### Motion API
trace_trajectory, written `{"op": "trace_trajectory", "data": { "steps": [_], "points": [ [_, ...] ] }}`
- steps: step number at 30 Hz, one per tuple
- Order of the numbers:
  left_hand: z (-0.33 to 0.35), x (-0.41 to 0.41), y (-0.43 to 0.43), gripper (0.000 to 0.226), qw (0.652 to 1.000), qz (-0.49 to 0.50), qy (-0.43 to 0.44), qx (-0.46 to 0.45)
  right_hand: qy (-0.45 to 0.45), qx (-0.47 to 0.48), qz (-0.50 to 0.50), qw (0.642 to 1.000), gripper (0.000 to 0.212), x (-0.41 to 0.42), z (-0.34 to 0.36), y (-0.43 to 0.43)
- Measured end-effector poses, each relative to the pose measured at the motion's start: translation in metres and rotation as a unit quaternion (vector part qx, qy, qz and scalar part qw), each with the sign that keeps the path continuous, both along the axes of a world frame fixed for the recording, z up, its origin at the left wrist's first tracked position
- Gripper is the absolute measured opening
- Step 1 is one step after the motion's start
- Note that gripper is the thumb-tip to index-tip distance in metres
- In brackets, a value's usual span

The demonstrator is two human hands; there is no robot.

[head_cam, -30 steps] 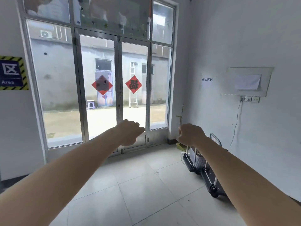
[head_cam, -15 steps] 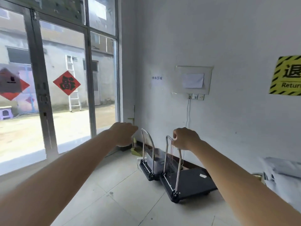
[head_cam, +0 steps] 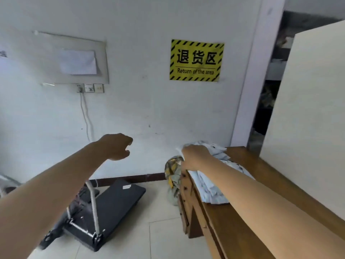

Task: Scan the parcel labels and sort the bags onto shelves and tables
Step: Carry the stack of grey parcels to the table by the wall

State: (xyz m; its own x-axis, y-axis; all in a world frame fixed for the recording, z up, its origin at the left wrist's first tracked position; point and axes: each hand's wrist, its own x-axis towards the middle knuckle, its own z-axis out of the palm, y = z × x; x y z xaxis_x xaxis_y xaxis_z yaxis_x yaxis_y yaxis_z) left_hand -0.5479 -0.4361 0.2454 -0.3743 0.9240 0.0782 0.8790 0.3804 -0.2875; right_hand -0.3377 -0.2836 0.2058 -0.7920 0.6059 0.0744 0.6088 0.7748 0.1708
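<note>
Stands at the near end of the long brown wooden table (head_cam: pixel 233 212) and reaches along it with the right hand (head_cam: pixel 194 157) to the heap of pale grey plastic parcel bags (head_cam: pixel 211 187), lying on the far half of the table top. Lays this hand on the far edge of the heap, probably to take the uppermost bag for scanning. Cannot tell whether it grasps a bag or only rests there, with the fingers hidden behind the back of the hand.

Holds the left hand (head_cam: pixel 115 146) in the air to the left of the table, loosely curled and grasping nothing, probably free to steady a bag. Sees no scanner anywhere.

Finds a patterned yellow and grey sack (head_cam: pixel 173 174) on the floor against the far end of the table, and a flat black platform trolley (head_cam: pixel 112 202) further left, unloaded. Reads on the wall above the far end of the table a yellow sign with black stripes (head_cam: pixel 196 60), "Return of the area". Judges therefore the heap gathered here on purpose, as returns or unsorted stock; cannot say which.
</note>
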Motion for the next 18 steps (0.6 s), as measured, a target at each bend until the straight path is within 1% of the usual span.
{"op": "trace_trajectory", "data": {
  "steps": [2,4,7,8,10,13,15,17,18],
  "points": [
    [-0.012,-0.011,0.059,0.041,0.998,-0.056,-0.009,-0.001,0.015,-0.009,-0.06,0.998,0.016,0.005,-0.004,0.036],
    [-0.019,-0.013,0.117,0.04,0.993,-0.12,0.005,0.005,0.029,-0.033,-0.132,0.99,0.021,0.014,-0.008,0.071],
    [-0.031,-0.006,0.194,0.039,0.98,-0.201,0.003,-0.002,0.036,-0.069,-0.224,0.971,0.016,0.035,-0.015,0.111],
    [-0.037,-0.003,0.219,0.04,0.975,-0.221,-0.006,-0.006,0.039,-0.078,-0.254,0.963,0.023,0.041,-0.017,0.12],
    [-0.046,0.006,0.268,0.04,0.965,-0.258,-0.034,-0.016,0.046,-0.095,-0.304,0.947,0.032,0.054,-0.026,0.139],
    [-0.066,0.03,0.334,0.037,0.947,-0.313,-0.071,-0.028,0.039,-0.115,-0.365,0.923,0.029,0.072,-0.043,0.167],
    [-0.087,0.047,0.378,0.035,0.932,-0.344,-0.109,-0.032,0.06,-0.125,-0.397,0.907,0.029,0.082,-0.062,0.19],
    [-0.118,0.06,0.419,0.031,0.916,-0.366,-0.162,-0.034,0.103,-0.157,-0.442,0.877,0.032,0.091,-0.089,0.216],
    [-0.136,0.065,0.438,0.03,0.91,-0.364,-0.193,-0.042,0.129,-0.184,-0.467,0.855,0.033,0.094,-0.105,0.228]
  ]
}}
